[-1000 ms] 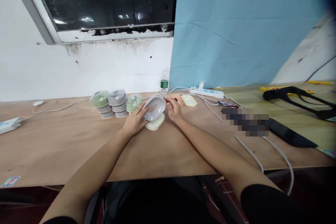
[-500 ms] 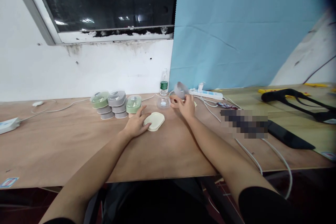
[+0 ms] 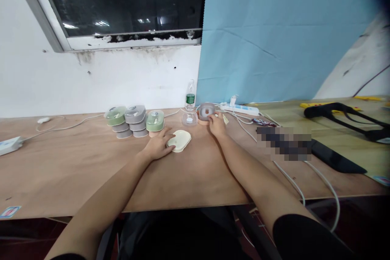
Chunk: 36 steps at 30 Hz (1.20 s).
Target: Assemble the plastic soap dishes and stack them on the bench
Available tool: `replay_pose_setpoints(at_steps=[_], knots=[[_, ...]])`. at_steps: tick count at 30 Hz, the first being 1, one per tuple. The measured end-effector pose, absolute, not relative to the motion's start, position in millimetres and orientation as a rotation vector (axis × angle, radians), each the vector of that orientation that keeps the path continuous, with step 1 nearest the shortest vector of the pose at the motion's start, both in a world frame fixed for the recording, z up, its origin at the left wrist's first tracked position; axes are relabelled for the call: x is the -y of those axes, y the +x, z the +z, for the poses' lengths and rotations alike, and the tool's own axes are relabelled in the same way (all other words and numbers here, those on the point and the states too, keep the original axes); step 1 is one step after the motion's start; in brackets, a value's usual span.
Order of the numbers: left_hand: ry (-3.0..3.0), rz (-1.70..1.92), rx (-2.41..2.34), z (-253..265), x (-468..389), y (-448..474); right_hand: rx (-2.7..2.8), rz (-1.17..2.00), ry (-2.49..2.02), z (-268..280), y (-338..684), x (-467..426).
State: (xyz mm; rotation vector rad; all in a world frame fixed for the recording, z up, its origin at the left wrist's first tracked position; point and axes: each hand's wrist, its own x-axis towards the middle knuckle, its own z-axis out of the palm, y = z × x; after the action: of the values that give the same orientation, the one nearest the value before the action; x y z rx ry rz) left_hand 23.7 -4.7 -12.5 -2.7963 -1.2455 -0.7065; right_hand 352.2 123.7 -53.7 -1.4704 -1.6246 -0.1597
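Bottle (image 3: 190, 94) near the right hand (image 3: 217, 125) wears a green label (image 3: 190, 99), print illegible.

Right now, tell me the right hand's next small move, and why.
Probably ease the right hand off the grey piece: the hand is at its edge, and the piece appears to rest on the orange piece, so it likely needs no more support.

- brown tabletop (image 3: 76, 178), yellowish toward the right;
- left, far side: stacked green and grey containers (image 3: 135, 123);
- middle: cream oval piece (image 3: 180, 140);
- far middle: bottle (image 3: 190, 99), clear dome (image 3: 189, 119), orange piece (image 3: 203, 122);
- far right: white power strip (image 3: 240, 109), black frame (image 3: 321, 110)
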Motion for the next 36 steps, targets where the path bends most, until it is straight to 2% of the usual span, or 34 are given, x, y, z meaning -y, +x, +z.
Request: replay_pose_setpoints(at_steps=[36], knots=[[-2.877,-0.594,1.306,-17.0,2.1,21.8,1.584,-0.124,-1.475,-55.3,352.4,-126.3]])
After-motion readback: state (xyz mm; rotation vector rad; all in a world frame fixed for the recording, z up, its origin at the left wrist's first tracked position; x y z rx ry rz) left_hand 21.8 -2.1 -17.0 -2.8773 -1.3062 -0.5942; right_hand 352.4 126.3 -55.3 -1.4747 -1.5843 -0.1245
